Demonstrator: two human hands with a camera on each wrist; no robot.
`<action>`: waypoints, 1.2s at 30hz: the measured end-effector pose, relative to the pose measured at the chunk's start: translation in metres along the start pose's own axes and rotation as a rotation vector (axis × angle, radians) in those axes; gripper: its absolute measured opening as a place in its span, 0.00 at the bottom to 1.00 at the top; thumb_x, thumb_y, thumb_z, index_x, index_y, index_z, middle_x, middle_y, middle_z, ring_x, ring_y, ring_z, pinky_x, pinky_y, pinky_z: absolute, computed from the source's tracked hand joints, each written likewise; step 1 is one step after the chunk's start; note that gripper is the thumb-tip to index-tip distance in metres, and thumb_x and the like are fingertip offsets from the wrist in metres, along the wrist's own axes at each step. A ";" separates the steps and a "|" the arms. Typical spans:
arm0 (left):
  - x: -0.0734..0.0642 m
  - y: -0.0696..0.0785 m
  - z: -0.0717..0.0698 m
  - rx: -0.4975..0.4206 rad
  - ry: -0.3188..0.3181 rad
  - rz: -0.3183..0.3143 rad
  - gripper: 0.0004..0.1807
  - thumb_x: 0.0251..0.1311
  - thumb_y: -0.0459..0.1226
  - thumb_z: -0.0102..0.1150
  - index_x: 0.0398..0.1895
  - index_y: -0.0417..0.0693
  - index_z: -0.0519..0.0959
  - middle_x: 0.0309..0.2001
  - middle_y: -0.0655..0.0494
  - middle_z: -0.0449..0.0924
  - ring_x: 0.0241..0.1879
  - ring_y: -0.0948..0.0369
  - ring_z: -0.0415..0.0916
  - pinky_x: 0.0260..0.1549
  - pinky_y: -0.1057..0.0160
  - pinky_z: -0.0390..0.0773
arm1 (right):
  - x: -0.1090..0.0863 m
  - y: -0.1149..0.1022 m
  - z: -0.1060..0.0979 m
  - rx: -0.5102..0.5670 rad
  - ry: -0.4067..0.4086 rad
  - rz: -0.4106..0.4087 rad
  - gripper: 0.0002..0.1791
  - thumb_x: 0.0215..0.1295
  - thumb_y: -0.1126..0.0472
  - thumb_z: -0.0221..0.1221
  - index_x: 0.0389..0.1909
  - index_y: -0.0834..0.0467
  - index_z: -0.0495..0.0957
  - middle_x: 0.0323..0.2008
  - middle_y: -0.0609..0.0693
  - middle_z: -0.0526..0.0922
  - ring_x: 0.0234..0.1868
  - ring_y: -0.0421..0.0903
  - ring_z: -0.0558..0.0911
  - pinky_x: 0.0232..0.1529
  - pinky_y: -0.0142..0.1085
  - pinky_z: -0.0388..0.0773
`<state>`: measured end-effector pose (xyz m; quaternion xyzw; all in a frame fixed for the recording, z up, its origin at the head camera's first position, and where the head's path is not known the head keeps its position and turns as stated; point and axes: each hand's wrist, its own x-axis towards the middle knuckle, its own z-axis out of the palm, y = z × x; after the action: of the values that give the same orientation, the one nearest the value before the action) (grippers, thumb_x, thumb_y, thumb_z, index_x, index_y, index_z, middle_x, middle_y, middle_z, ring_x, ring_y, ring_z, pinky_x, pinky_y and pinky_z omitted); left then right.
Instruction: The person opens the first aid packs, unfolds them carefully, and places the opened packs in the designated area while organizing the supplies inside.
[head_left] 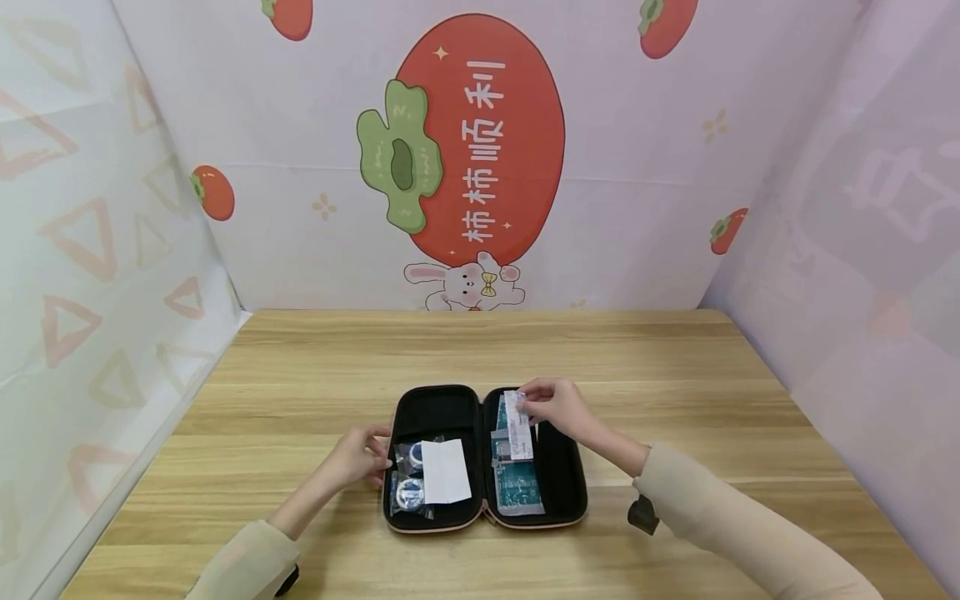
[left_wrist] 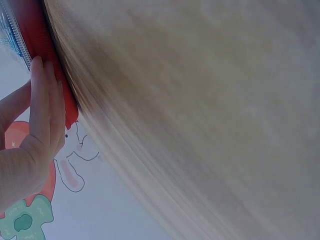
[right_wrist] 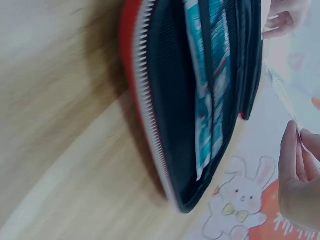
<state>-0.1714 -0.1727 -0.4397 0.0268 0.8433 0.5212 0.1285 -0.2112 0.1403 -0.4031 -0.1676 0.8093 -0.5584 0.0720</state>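
A black-lined zip case [head_left: 435, 410] lies unfolded on the table, its outer shell red in the wrist views. My right hand [head_left: 558, 407] pinches a narrow white printed packet [head_left: 519, 433] by its top end, above the right half. In the right wrist view, that thin packet [right_wrist: 284, 97] is seen nearly edge-on between fingertips and thumb. Teal sachets [head_left: 517, 490] sit under a strap in the right half. My left hand [head_left: 352, 457] touches the case's left side, fingers fairly straight along the red wall [left_wrist: 42, 35]. The left half holds a white folded paper [head_left: 446, 472] and bagged round rolls [head_left: 410, 494].
The wooden table [head_left: 480, 350] surrounds the case. Behind it stands a backdrop [head_left: 637, 242] with persimmon and rabbit drawings, and printed cloth [head_left: 112, 225] hangs at the sides. A dark strap end [head_left: 642, 515] dangles by the right sleeve.
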 end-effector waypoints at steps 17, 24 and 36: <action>0.000 0.000 0.000 -0.020 -0.002 -0.016 0.24 0.44 0.16 0.51 0.50 0.21 0.64 0.27 0.43 0.71 0.17 0.59 0.74 0.18 0.59 0.83 | -0.013 0.029 -0.032 0.045 0.070 0.199 0.12 0.56 0.75 0.52 0.40 0.79 0.71 0.30 0.65 0.80 0.22 0.41 0.78 0.29 0.42 0.84; 0.000 0.001 0.000 -0.022 0.000 -0.025 0.24 0.44 0.16 0.51 0.50 0.21 0.64 0.27 0.43 0.71 0.17 0.59 0.74 0.18 0.60 0.83 | -0.012 0.037 -0.035 0.052 0.054 0.277 0.13 0.56 0.75 0.51 0.41 0.81 0.70 0.30 0.66 0.79 0.22 0.41 0.78 0.28 0.38 0.84; 0.000 0.000 0.000 -0.026 -0.007 -0.007 0.25 0.43 0.16 0.51 0.50 0.20 0.63 0.27 0.43 0.70 0.16 0.59 0.73 0.18 0.59 0.83 | -0.006 0.044 -0.030 0.065 0.048 0.296 0.12 0.54 0.77 0.53 0.38 0.82 0.70 0.27 0.65 0.80 0.20 0.41 0.78 0.25 0.35 0.83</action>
<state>-0.1710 -0.1728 -0.4400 0.0239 0.8361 0.5315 0.1337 -0.2234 0.1830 -0.4336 -0.0307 0.8082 -0.5713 0.1395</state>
